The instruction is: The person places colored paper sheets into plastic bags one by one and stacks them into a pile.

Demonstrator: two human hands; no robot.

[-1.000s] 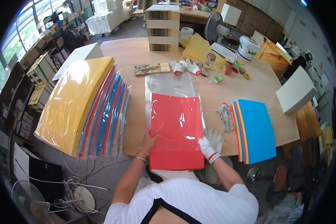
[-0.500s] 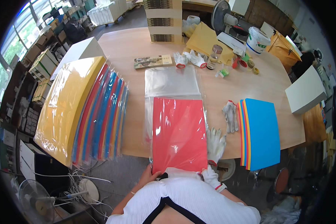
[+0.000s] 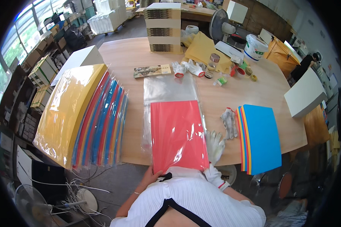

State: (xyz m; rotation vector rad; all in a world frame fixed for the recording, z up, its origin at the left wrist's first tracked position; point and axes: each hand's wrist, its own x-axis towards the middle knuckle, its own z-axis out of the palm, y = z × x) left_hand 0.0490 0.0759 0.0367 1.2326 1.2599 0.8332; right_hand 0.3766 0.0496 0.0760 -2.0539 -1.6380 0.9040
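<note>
Red sheets in a clear plastic bag (image 3: 178,132) lie in front of me, their near end at the table's front edge against my body. My bare left hand (image 3: 152,175) grips the bag's near left corner. A white glove covers my right hand (image 3: 213,175), which closes on the near right corner; its fingertips are partly hidden. Beneath the red pack, more clear bags (image 3: 170,89) stick out at the far end. An off-white glove (image 3: 215,146) lies beside the pack's right edge, with a greyer glove (image 3: 229,123) just beyond it.
Bagged yellow, red and blue packs (image 3: 70,113) form a big stack on the left. Blue, yellow and red sheets (image 3: 262,138) fan out at right. Farther back are a jar (image 3: 213,65), tape rolls (image 3: 253,78), a white bucket (image 3: 255,47), brown envelopes (image 3: 204,49) and a fan (image 3: 219,25).
The view has tilted up slightly, showing more of the far table and a person at the far right. Both hands stay at the red pack's near corners; the right has come up slightly.
</note>
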